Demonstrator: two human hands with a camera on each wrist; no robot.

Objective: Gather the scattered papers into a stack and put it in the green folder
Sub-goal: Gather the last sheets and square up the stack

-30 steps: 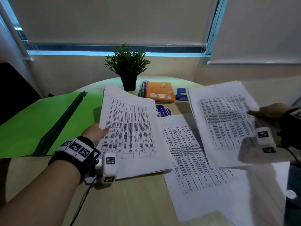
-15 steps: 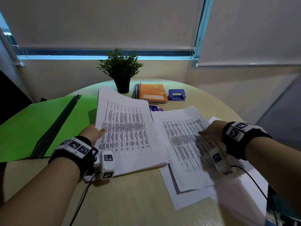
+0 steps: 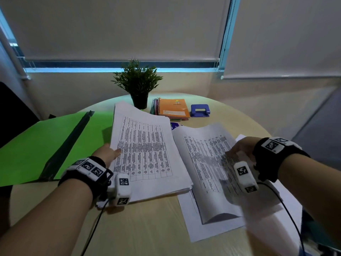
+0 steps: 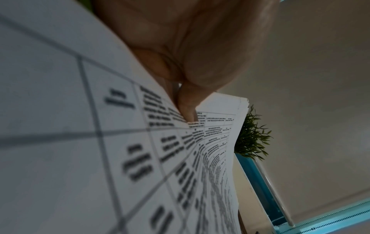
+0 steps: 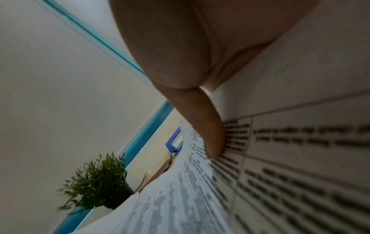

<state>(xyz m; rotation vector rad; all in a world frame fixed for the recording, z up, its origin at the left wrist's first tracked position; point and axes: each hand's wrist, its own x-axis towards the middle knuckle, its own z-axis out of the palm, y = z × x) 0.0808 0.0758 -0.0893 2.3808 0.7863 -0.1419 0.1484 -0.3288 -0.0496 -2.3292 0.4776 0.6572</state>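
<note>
The green folder point(image 3: 36, 145) lies open at the left of the round table, with a dark spine strip down its middle. My left hand point(image 3: 110, 153) grips the left edge of a thick stack of printed papers point(image 3: 147, 154); its thumb point(image 4: 187, 109) lies on the top sheet point(image 4: 60, 126), and the far end tilts up. My right hand point(image 3: 238, 151) pinches a second bundle of printed sheets point(image 3: 206, 163), thumb point(image 5: 212, 137) on top. That bundle bows upward right of the stack. Another loose sheet point(image 3: 212, 230) lies flat under it.
At the back of the table stand a potted plant point(image 3: 137, 85), a pile of spiral notebooks with an orange cover point(image 3: 173, 109) and a blue hole punch point(image 3: 200, 110). A small blue object point(image 3: 174, 125) peeks out behind the papers. A dark chair point(image 3: 11, 115) is at far left.
My right hand brought its bundle down from the raised right side onto the loose sheets and slid it left, close to the stack. My left hand has kept its grip.
</note>
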